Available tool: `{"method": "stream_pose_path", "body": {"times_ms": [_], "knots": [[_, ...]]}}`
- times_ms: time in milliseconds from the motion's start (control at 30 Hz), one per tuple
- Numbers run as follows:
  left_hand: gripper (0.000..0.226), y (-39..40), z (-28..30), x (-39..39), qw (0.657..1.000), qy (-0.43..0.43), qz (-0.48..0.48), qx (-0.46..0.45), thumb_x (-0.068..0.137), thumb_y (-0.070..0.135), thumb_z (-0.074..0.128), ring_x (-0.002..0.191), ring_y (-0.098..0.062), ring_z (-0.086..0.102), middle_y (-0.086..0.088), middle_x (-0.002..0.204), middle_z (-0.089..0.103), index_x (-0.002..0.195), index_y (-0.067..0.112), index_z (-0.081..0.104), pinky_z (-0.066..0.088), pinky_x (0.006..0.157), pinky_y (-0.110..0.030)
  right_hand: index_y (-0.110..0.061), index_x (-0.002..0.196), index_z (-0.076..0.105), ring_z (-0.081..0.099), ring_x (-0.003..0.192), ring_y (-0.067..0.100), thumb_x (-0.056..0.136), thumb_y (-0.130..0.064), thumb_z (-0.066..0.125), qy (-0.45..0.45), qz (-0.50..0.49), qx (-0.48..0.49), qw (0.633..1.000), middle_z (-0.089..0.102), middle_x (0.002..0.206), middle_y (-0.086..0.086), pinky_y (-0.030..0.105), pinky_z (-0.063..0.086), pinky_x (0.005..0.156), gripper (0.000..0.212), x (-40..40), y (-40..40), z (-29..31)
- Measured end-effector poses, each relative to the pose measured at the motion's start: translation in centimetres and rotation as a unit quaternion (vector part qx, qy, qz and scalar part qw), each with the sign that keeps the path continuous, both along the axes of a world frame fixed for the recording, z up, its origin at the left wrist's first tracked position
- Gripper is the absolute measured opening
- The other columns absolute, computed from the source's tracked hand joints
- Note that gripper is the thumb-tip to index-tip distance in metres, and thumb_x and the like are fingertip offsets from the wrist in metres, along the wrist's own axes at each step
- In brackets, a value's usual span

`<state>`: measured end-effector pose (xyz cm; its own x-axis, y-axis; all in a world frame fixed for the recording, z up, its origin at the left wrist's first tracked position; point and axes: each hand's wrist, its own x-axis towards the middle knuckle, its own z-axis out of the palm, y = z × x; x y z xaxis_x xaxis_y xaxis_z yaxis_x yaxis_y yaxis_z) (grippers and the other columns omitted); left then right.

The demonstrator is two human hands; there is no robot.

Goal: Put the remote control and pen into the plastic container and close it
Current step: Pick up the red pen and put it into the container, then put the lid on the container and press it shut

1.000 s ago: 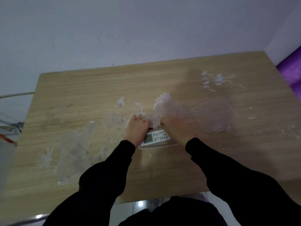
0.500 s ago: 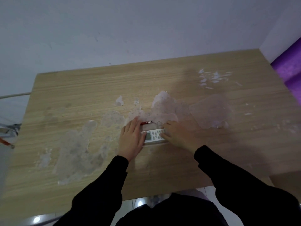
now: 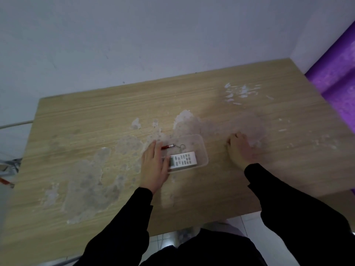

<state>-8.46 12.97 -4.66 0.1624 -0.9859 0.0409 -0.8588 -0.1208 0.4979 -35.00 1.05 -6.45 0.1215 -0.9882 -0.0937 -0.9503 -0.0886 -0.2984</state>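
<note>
plastic container under my flat left hand, remote control and pen inside. lid right of it, thin, flexy; my right hand rests loosely on its near edge.

So the clear plastic container sits mid-desk, lid off, with the white remote control and the red pen inside. Left hand lies flat on its left end. Right hand rests on the see-through lid, off to the right.
</note>
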Motion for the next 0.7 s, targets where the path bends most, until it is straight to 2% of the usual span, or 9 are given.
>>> {"method": "stream_pose_path", "body": {"times_ms": [167,233,333,400,433,500,600,633,700], "knots": [[0.052,-0.2,1.2,-1.0,0.999,0.021,0.009,-0.041,0.086,0.034,0.033,0.131,-0.031,0.037,-0.015,0.14,0.046,0.131,0.011,0.044,0.029,0.109,-0.047,0.001,0.099,0.053,0.055,0.1,0.04,0.083,0.005,0.043,-0.002,0.017,0.021,1.0,0.057,0.105,0.028,0.052,0.048,0.083,0.019,0.5,-0.2,0.1],[0.048,-0.4,1.3,-1.3,0.998,0.039,0.017,-0.052,0.087,0.031,0.037,0.13,-0.03,0.038,-0.014,0.139,0.048,0.131,0.012,0.046,0.028,0.109,-0.045,-0.006,0.093,0.052,0.054,0.097,0.035,0.086,0.001,0.042,-0.09,-0.01,0.013,0.996,0.057,0.103,0.022,0.043,0.045,0.08,0.014,1.3,0.0,1.5],[0.043,-0.8,1.8,-1.7,0.993,0.088,0.029,-0.072,0.089,0.025,0.046,0.129,-0.028,0.04,-0.011,0.138,0.049,0.13,0.014,0.047,0.032,0.11,-0.044,0.001,0.094,0.056,0.056,0.085,0.029,0.086,0.005,0.048,-0.259,-0.007,-0.063,0.964,0.061,0.095,0.019,0.024,0.038,0.069,0.012,3.2,0.6,5.6],[0.038,-1.4,2.7,-2.2,0.985,0.14,0.037,-0.093,0.091,0.019,0.049,0.126,-0.022,0.043,-0.01,0.135,0.049,0.129,0.014,0.047,0.04,0.105,-0.038,-0.005,0.094,0.057,0.055,0.076,0.016,0.088,0.003,0.052,-0.381,-0.006,-0.064,0.922,0.061,0.088,0.008,0.011,0.04,0.062,0.011,4.4,1.1,8.8],[0.038,-1.7,3.4,-2.4,0.977,0.185,0.054,-0.09,0.093,0.018,0.05,0.124,-0.017,0.043,-0.009,0.137,0.048,0.131,0.013,0.045,0.042,0.1,-0.029,-0.01,0.092,0.057,0.055,0.074,0.011,0.089,0.001,0.053,-0.447,-0.003,-0.038,0.894,0.06,0.085,0.002,0.009,0.043,0.063,0.012,4.8,1.4,10.1],[0.044,-2.6,4.6,-2.7,0.942,0.311,0.116,-0.047,0.095,0.025,0.048,0.124,-0.012,0.04,-0.006,0.142,0.042,0.137,0.015,0.038,0.037,0.094,-0.02,-0.017,0.087,0.056,0.058,0.069,0.003,0.092,0.0,0.05,-0.582,-0.001,0.044,0.812,0.062,0.08,-0.004,0.013,0.05,0.064,0.019,5.3,1.9,11.7],[0.049,-3.9,5.2,-2.3,0.852,0.484,0.198,0.001,0.097,0.034,0.043,0.121,-0.023,0.05,-0.01,0.142,0.043,0.141,0.017,0.032,0.04,0.096,-0.032,-0.015,0.087,0.056,0.064,0.066,0.004,0.096,0.001,0.039,-0.713,-0.032,0.173,0.678,0.07,0.071,-0.008,0.019,0.055,0.064,0.025,5.1,2.5,11.7],[0.046,-4.2,5.2,-2.0,0.835,0.507,0.213,0.001,0.097,0.032,0.044,0.111,-0.024,0.057,-0.012,0.137,0.049,0.139,0.016,0.035,0.046,0.093,-0.034,-0.014,0.089,0.055,0.065,0.065,0.005,0.097,0.001,0.037,-0.731,-0.043,0.207,0.648,0.071,0.069,-0.008,0.02,0.056,0.062,0.024,4.9,2.7,11.3],[0.038,-4.1,5.0,-1.4,0.836,0.502,0.222,-0.004,0.095,0.021,0.047,0.086,-0.021,0.065,-0.012,0.115,0.061,0.132,0.012,0.045,0.053,0.081,-0.035,-0.014,0.093,0.055,0.066,0.062,0.007,0.097,0.0,0.036,-0.733,-0.086,0.242,0.63,0.072,0.071,-0.005,0.022,0.058,0.06,0.024,4.6,3.1,10.2]]}}
